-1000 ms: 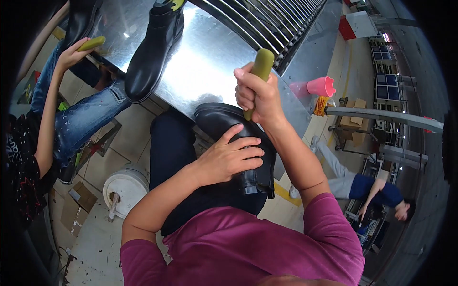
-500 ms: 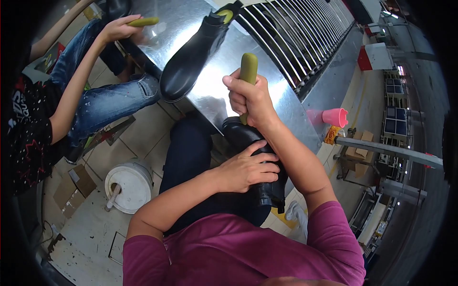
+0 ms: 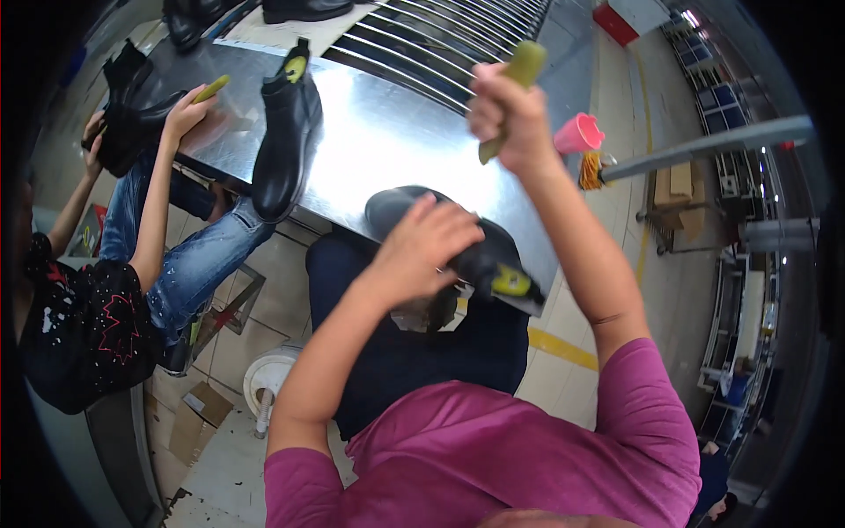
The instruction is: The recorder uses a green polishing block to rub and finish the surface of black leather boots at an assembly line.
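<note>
A black ankle boot (image 3: 500, 251) with a yellow-green pull tab lies across my lap at the near edge of the metal table. My left hand (image 3: 427, 238) is laid over its middle, fingers curved round the upper and somewhat blurred. Raised above the table to the right, my right hand (image 3: 513, 114) is closed in a fist round an olive-green stick (image 3: 526, 62), whose ends stick out above and below. Another black ankle boot (image 3: 286, 145) lies on the metal table (image 3: 356, 132) to the left, its toe over the near edge.
At the left a co-worker's hand (image 3: 189, 114) holds a similar green stick beside a black boot (image 3: 132, 132). A metal bar rack (image 3: 422, 57) adjoins the table's far side. A pink cup (image 3: 579, 134) stands near the right edge. A white bucket (image 3: 268, 374) is on the floor.
My right hand with the stick has lifted away from the boot, up and to the right. The boot's shaft has swung right, with my left hand now over its middle. The view has shifted.
</note>
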`<action>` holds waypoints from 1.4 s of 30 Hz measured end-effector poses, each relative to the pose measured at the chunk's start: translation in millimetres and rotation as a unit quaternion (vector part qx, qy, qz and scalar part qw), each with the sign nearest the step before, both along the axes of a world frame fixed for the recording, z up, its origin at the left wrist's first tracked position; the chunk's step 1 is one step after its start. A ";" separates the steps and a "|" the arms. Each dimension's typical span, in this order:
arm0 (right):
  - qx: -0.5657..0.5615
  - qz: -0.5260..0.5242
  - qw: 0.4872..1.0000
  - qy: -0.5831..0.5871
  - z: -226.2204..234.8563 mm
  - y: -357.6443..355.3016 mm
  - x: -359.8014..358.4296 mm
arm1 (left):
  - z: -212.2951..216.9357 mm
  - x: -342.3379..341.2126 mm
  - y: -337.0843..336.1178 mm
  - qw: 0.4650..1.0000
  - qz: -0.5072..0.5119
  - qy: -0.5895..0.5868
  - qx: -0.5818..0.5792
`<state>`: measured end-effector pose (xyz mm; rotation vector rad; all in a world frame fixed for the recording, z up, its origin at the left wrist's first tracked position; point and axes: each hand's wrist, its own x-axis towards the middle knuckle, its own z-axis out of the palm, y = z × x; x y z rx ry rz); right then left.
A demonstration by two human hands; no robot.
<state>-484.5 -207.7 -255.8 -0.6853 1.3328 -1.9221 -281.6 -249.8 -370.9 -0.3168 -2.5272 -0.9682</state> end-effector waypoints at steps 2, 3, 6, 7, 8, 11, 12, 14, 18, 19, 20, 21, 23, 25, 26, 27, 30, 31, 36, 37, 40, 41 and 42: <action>-0.007 -0.046 0.998 0.031 19.9 52.8 -16.5 | 4.6 -12.0 -10.3 0.997 0.051 -0.049 -0.018; -0.005 -0.057 0.998 0.029 22.5 76.4 -21.0 | 7.3 -16.2 -12.2 0.991 0.086 -0.094 -0.034; -0.020 -0.084 0.996 0.019 2.7 133.0 -26.7 | 8.4 -21.2 -22.0 0.980 0.131 -0.143 -0.056; -0.020 -0.104 0.994 0.006 -5.4 149.5 -25.1 | 7.8 -22.9 -21.3 0.979 0.125 -0.147 -0.067; -0.017 -0.124 0.992 -0.009 -14.0 165.2 -20.9 | 8.2 -22.8 -15.1 0.977 0.153 -0.143 -0.039; -0.010 -0.171 0.983 -0.063 -46.9 192.9 -10.5 | 11.3 -15.7 14.4 0.954 0.246 -0.157 -0.069; 0.002 -0.175 0.981 -0.077 -60.9 198.5 -8.8 | 11.6 -12.0 27.0 0.929 0.320 -0.170 -0.075; 0.016 -0.193 0.977 -0.085 -79.5 202.7 0.2 | 16.2 -1.3 49.2 0.917 0.352 -0.175 -0.067; 0.000 -0.188 0.967 -0.170 -107.8 193.4 14.1 | 36.4 19.0 111.5 0.897 0.162 -0.324 0.253; -0.008 -0.194 0.962 -0.190 -113.6 190.4 15.1 | 31.8 24.1 122.8 0.889 0.099 -0.338 0.294; -0.005 -0.210 0.956 -0.205 -116.0 191.6 15.1 | 30.2 22.3 129.1 0.935 0.080 -0.268 0.220; -0.002 -0.226 0.949 -0.220 -118.1 193.3 14.9 | 28.3 16.8 132.7 0.969 0.058 -0.194 0.144; -0.021 -0.255 0.936 -0.240 -127.8 199.4 12.1 | 28.0 -2.6 121.2 0.979 0.058 -0.161 0.112; -0.032 -0.282 0.925 -0.254 -133.6 202.4 10.1 | 29.5 -40.9 101.0 0.990 0.017 -0.041 -0.136; -0.047 -0.302 0.911 -0.276 -135.5 200.7 11.0 | 32.9 -55.5 99.1 0.976 0.032 -0.065 -0.207; -0.061 -0.321 0.897 -0.298 -137.3 198.6 12.5 | 32.9 -69.3 97.8 0.956 0.047 -0.087 -0.277; -0.075 -0.366 0.875 -0.308 -145.8 179.1 26.1 | 1.0 -86.6 83.5 0.939 0.081 -0.082 -0.324; -0.078 -0.391 0.861 -0.316 -146.6 177.2 28.3 | -5.1 -93.4 83.5 0.932 0.085 -0.085 -0.341; -0.062 -0.430 0.851 -0.294 -143.4 169.6 26.2 | -26.9 -97.9 81.3 0.930 0.109 -0.002 -0.352; -0.057 -0.433 0.850 -0.295 -143.8 169.9 21.4 | -29.4 -100.3 82.1 0.931 0.107 -0.005 -0.348; -0.037 -0.379 0.878 -0.289 -145.9 168.9 8.1 | -35.5 -103.5 85.2 0.934 0.131 0.026 -0.331; -0.032 -0.381 0.878 -0.290 -145.5 167.5 5.3 | -36.5 -103.8 85.0 0.934 0.137 0.033 -0.327; -0.024 -0.369 0.882 -0.291 -145.3 165.9 2.7 | -37.5 -104.8 84.3 0.934 0.143 0.041 -0.324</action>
